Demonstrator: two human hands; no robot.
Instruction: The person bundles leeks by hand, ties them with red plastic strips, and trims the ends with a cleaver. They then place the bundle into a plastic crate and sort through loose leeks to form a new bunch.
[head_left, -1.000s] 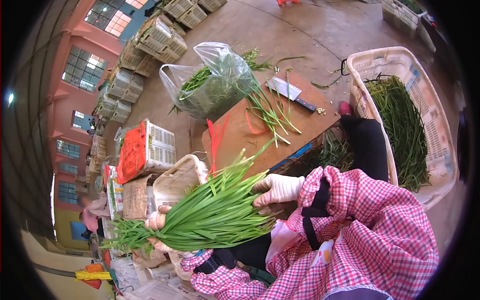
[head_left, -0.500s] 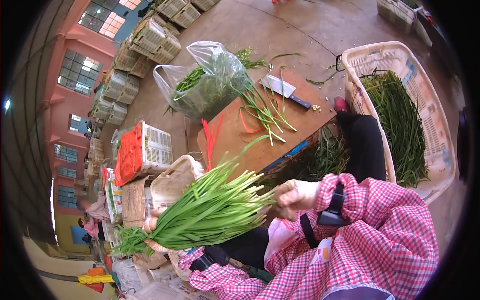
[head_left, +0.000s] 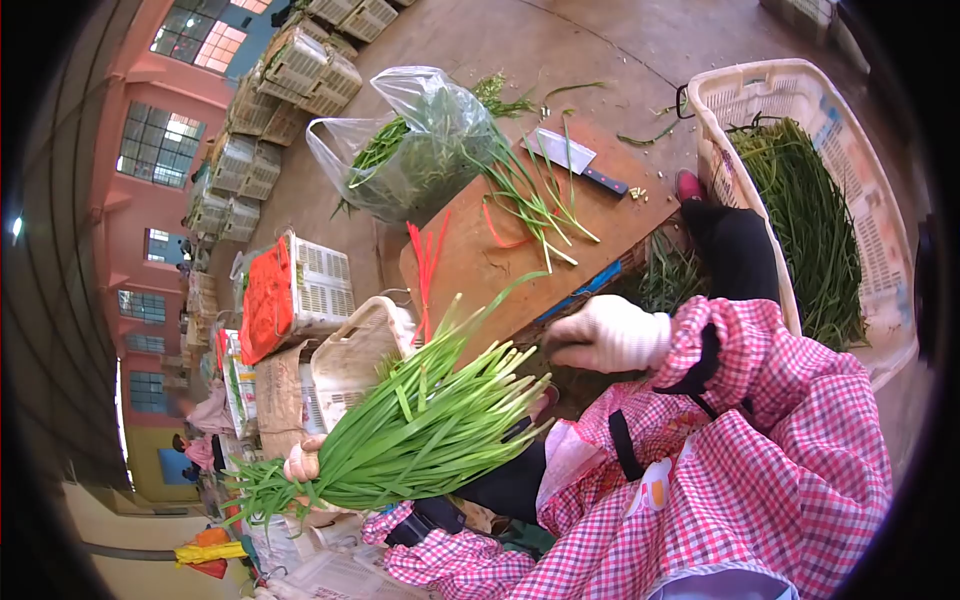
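My left hand [head_left: 303, 460], in a pale glove, is wrapped round the leafy end of a thick bunch of garlic chives [head_left: 420, 430]. The pale stem ends fan out to the right. In a white knitted glove, my right hand [head_left: 612, 334] is held just right of those stem ends, apart from them. Its fingers are loosely bent with nothing visible between them. Beyond the bunch is a brown board [head_left: 470, 270], bearing a cleaver [head_left: 562, 150], some loose stalks [head_left: 535, 215] and red ties [head_left: 427, 270].
At the right a large white crate [head_left: 775, 205] holds long green leaves [head_left: 810, 230]. A clear plastic bag [head_left: 430, 150] of greens stands past the board. Crates, one with a red cloth [head_left: 268, 305], stand at the left; stacked crates [head_left: 312, 75] line the wall.
My right hand has moved away from the stem ends, up and to the right. The left hand keeps hold of the bunch. The view has shifted slightly.
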